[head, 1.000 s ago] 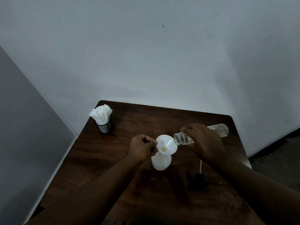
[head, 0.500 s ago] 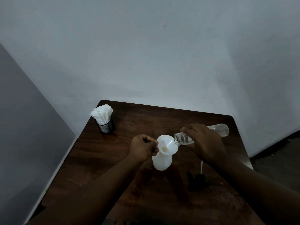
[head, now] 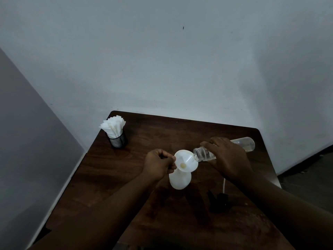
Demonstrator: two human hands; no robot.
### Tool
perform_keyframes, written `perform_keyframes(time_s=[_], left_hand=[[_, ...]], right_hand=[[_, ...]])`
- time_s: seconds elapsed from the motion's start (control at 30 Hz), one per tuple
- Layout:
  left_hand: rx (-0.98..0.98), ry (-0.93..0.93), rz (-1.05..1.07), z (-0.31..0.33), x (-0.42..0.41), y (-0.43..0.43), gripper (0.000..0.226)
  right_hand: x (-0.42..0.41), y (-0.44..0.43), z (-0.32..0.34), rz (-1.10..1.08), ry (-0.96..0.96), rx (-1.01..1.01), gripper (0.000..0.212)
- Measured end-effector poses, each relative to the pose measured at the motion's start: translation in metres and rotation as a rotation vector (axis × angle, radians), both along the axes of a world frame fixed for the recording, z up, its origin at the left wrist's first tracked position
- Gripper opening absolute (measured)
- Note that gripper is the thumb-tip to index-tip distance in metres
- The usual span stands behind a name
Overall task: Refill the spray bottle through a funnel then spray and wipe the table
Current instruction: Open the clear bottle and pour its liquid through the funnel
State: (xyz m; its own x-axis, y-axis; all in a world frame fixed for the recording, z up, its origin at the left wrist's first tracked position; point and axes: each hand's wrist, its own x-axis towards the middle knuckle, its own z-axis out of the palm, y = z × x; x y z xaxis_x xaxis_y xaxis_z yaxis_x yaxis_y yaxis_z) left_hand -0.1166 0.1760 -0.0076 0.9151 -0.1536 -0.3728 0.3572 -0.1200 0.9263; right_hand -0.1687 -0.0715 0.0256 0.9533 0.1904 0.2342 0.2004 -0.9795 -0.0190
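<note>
1. We note the left hand (head: pixel 158 164) with thumb and fingers curled, pinching the left rim of the white funnel (head: pixel 186 160).
2. The right hand (head: pixel 228 157) has its fingers wrapped over the clear bottle (head: pixel 203 154), which is tipped almost level with its open mouth at the funnel's right rim. We cannot tell if liquid runs.
3. The funnel sits in the neck of the white spray bottle (head: pixel 180 180), which stands upright mid-table (head: pixel 180 132).
4. We log the black spray head (head: pixel 219 199), tube attached, lying towards the right edge.
5. A mesh cup (head: pixel 118 140) of napkins (head: pixel 112 126) stands at the far left corner.
</note>
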Motion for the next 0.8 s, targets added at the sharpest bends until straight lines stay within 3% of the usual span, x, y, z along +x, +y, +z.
perform_keyframes(time_s=[0.8], left_hand=[[-0.017,0.004,0.000,0.0006,-0.0001,0.0000,0.008]], right_hand=[[0.0000,0.0002,0.0020,-0.004,0.012,-0.007,0.046]])
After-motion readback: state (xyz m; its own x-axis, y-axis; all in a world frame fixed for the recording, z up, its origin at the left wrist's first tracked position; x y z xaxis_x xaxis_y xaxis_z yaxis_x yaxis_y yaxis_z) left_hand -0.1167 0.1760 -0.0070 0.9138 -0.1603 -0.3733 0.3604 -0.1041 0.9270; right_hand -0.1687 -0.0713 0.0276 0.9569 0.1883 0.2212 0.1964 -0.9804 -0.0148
